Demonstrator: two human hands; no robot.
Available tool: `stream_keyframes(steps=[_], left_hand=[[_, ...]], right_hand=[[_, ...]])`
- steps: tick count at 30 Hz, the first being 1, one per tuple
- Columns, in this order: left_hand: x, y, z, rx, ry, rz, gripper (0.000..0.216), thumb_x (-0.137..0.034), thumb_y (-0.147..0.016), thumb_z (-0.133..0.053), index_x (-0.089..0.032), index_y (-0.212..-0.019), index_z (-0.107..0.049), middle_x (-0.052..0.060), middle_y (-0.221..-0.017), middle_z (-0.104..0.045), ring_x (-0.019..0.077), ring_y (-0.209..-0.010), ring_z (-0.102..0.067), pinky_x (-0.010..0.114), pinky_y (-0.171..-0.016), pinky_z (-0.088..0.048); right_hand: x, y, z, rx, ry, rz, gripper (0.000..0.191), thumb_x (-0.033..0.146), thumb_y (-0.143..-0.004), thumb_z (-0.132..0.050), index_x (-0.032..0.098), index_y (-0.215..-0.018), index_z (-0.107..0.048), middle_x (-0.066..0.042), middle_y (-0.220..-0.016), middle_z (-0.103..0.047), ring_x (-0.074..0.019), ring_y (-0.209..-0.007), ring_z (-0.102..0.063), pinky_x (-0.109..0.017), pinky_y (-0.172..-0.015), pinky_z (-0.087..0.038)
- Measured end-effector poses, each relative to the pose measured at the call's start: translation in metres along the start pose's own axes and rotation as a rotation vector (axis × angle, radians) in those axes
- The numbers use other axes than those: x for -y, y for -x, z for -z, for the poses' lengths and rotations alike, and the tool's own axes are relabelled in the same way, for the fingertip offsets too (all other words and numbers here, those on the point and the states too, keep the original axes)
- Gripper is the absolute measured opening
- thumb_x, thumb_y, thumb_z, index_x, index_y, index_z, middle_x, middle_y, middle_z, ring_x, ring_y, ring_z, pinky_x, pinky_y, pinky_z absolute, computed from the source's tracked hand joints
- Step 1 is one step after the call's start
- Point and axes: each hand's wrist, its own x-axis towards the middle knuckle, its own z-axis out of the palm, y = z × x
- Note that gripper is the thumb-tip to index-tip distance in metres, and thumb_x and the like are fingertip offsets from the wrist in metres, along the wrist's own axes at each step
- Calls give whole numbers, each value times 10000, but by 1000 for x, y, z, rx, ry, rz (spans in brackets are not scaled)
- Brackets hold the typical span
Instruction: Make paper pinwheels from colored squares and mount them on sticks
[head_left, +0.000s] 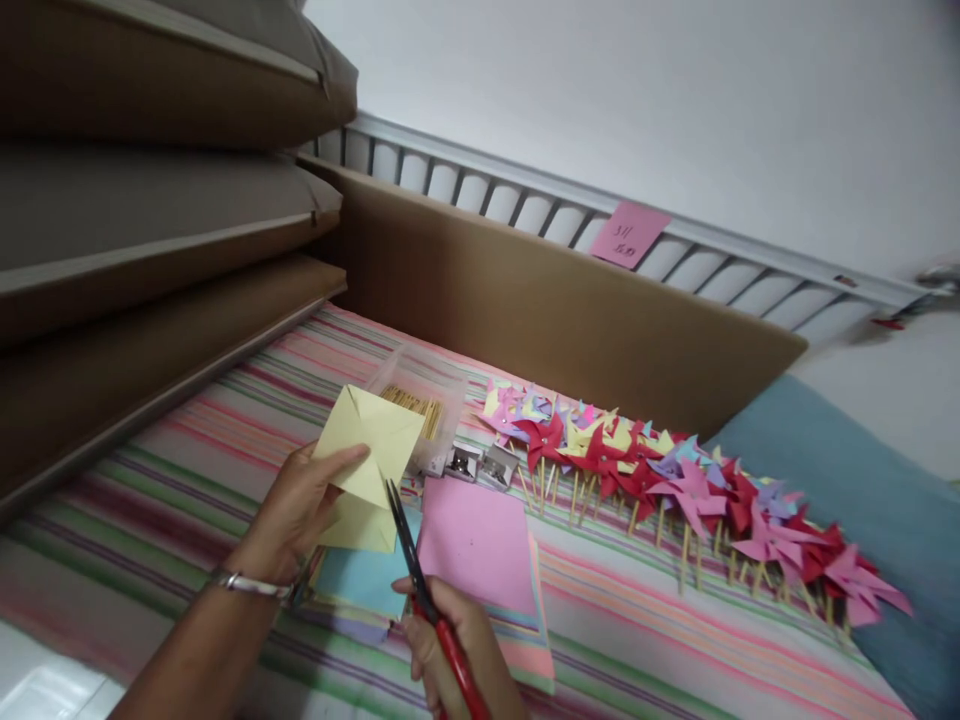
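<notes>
Pinched between the thumb and fingers of my left hand [296, 500] is a pale yellow square of paper [386, 435], with creases and a slit running in from its corner. My right hand [465, 640] grips black-bladed scissors [409, 550] by their red handles. Their tips meet the paper's lower right corner; whether the blades are parted there I cannot tell. Beneath lie another yellow sheet [356, 525] and a blue sheet [360, 580] on a pile. A stack of coloured paper with a pink sheet [476, 550] on top is beside my right hand.
Rows of paper pinwheels [622, 455] on sticks cover the right side of the striped cloth [622, 620]. A clear box [442, 390] holds wooden sticks, with small boxes of metal pieces [480, 463] in front. Stacked cushions [165, 210] rise at left; a brown board [555, 310] stands behind.
</notes>
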Motion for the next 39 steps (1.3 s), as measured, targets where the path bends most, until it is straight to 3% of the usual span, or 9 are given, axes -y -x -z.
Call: stream_keyframes(steps=[8,17,33,39], left_hand=[[8,4,-10,126,52,103,347,-175,-647,-739,-81,-976,-687,131,-853,-738,256,-755,-693,317,-692,-552],[17,7,-16,132,-4,88,290,-189,-654,-738,-91,-925,-706,121,-863,-741,238,-732,-688,293,-660,-549],[21,6,-17,134,14,111,297,-190,-631,-751,-99,-911,-713,118,-848,-744,236,-701,-690,301,-640,-553],[21,6,-18,119,14,121,310,-192,-618,-755,-85,-905,-711,130,-833,-742,240,-684,-689,305,-630,-554]], right_hand=[[5,11,13,-37,70,43,379,432,-760,-621,174,-1037,-632,41,-561,-449,-65,-439,-369,-167,-375,-252],[3,11,14,-73,93,115,430,506,-755,-610,158,-1006,-639,-10,-683,-536,-108,-556,-453,-207,-498,-368],[6,8,10,-121,85,110,384,483,-748,-624,159,-954,-635,-2,-670,-551,-95,-519,-432,-199,-471,-358],[4,8,9,-139,91,119,373,479,-751,-622,152,-928,-645,22,-578,-486,-86,-476,-404,-187,-430,-323]])
